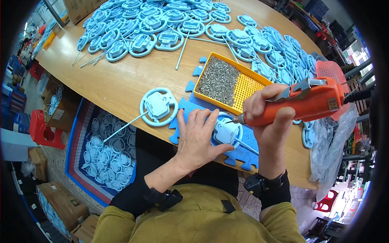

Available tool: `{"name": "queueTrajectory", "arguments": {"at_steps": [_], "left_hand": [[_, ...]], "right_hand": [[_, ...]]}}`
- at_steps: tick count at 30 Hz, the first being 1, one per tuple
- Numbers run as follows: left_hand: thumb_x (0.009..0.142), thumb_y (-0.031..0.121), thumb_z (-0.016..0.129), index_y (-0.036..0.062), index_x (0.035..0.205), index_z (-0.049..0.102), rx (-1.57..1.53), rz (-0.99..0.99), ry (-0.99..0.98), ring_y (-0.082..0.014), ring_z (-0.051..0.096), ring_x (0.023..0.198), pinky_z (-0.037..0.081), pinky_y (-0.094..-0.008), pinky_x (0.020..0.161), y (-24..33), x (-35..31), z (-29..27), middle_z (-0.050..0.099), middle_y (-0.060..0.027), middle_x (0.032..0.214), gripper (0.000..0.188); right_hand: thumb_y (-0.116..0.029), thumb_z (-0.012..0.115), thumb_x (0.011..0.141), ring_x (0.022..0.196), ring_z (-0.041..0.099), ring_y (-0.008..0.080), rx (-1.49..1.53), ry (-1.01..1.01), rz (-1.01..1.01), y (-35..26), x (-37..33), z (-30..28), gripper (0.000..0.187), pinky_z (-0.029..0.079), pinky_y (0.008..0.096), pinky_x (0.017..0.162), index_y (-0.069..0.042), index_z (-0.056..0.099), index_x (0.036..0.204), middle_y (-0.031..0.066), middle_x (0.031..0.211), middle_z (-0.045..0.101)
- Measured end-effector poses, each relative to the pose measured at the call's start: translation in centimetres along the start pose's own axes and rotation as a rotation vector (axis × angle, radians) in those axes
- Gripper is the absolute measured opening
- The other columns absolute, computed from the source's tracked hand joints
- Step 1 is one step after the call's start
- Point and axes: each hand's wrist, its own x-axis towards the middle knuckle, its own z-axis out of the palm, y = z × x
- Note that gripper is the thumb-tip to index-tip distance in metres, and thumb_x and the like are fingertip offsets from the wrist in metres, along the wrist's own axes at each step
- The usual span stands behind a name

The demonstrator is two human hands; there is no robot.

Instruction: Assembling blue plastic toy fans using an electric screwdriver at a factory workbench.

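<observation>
A light-blue plastic wheel-shaped part with a thin rod lies on a blue foam mat. My left hand grips it from the left, fingers over its far side and thumb along its near edge. In my right hand is an orange electric screwdriver, tilted almost level. Its tip meets the upper part of the wheel's middle; whether a screw sits there I cannot make out. Another wheel part with a rod rests left of my left hand. Just beyond both hands stands a yellow tray holding many small screws.
Many similar light-blue wheel parts are heaped across the far side of the wooden table. Below its left edge, a blue-rimmed bin contains more. A pink basket and clear plastic bags are at the right. A red stool stands left.
</observation>
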Motion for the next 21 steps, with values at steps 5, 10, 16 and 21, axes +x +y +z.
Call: {"name": "queueTrajectory", "arguments": {"at_steps": [5, 10, 16, 21], "left_hand": [[0.058, 0.041, 0.082, 0.0070, 0.115, 0.055, 0.056, -0.037, 0.003, -0.0303, 0.043, 0.109, 0.020, -0.0588, 0.101, -0.3, -0.7, 0.6, 0.049, -0.0093, 0.108, 0.072], [0.057, 0.041, 0.083, 0.0074, 0.113, 0.057, 0.032, -0.038, 0.023, -0.0299, 0.043, 0.109, 0.020, -0.0590, 0.101, -0.4, -0.6, 0.7, 0.049, -0.0082, 0.107, 0.070], [0.057, 0.041, 0.083, 0.0097, 0.111, 0.058, 0.029, -0.041, 0.027, -0.0294, 0.043, 0.109, 0.021, -0.0588, 0.100, -0.7, -0.6, 0.6, 0.049, -0.0073, 0.107, 0.067], [0.056, 0.041, 0.083, 0.0105, 0.110, 0.058, 0.005, -0.041, 0.014, -0.0289, 0.044, 0.109, 0.021, -0.0584, 0.100, -0.7, -0.5, 0.7, 0.049, -0.0068, 0.106, 0.067]], "right_hand": [[-0.047, 0.071, 0.079, 0.058, 0.054, 0.0156, -0.014, -0.006, 0.032, 0.6, -0.3, 0.7, 0.054, 0.047, 0.0280, 0.053, -0.001, 0.049, 0.098, 0.0062, 0.067, 0.054], [-0.043, 0.072, 0.079, 0.059, 0.053, 0.0139, -0.008, -0.014, 0.060, 0.7, -0.6, 1.7, 0.050, 0.045, 0.0266, 0.053, -0.001, 0.050, 0.096, 0.0047, 0.066, 0.053], [-0.053, 0.069, 0.078, 0.052, 0.048, 0.0147, -0.327, -0.047, 0.060, 1.1, -0.6, 2.2, 0.056, 0.042, 0.0286, 0.048, -0.004, 0.046, 0.093, 0.0047, 0.062, 0.049], [-0.054, 0.068, 0.078, 0.052, 0.048, 0.0151, -0.303, -0.020, 0.089, 1.1, -0.6, 2.7, 0.056, 0.042, 0.0286, 0.048, -0.005, 0.046, 0.093, 0.0044, 0.062, 0.049]]}}
